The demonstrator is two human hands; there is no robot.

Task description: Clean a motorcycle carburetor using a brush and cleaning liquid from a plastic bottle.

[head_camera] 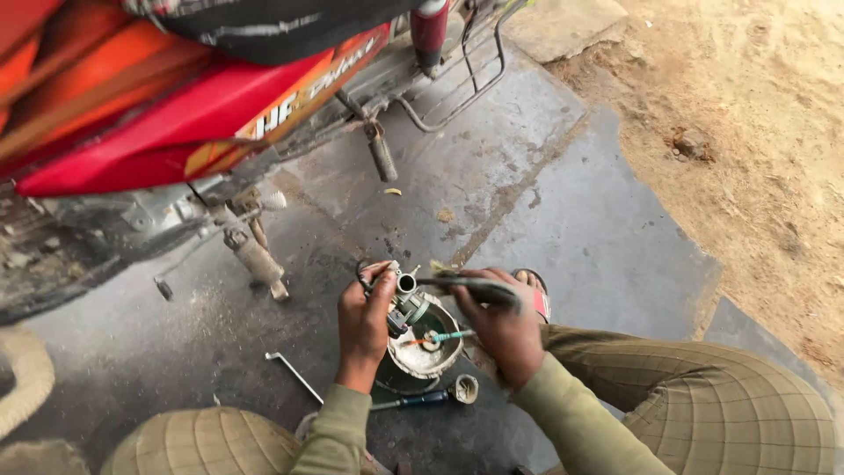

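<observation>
Oily stone floor (527,202) with bowl (426,352), wrench (294,376)

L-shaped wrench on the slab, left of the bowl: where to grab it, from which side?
Take the wrench by its long straight shank, near the middle, coming from above. It lies flat on the slab with bare floor on both sides; the short bent end at upper left gives little to hold. The left hand is nearest it.

Small metal carburettor (404,303), grimy grey-silver with round open throat facing up, gripped upright-tilted in left hand (363,324) above shallow metal bowl (428,349). Dark worn brush (469,290), bristles toward carburettor, lying across right hand (505,330), tip just beside throat. Bowl on dark oily slab, dirty liquid inside.
</observation>
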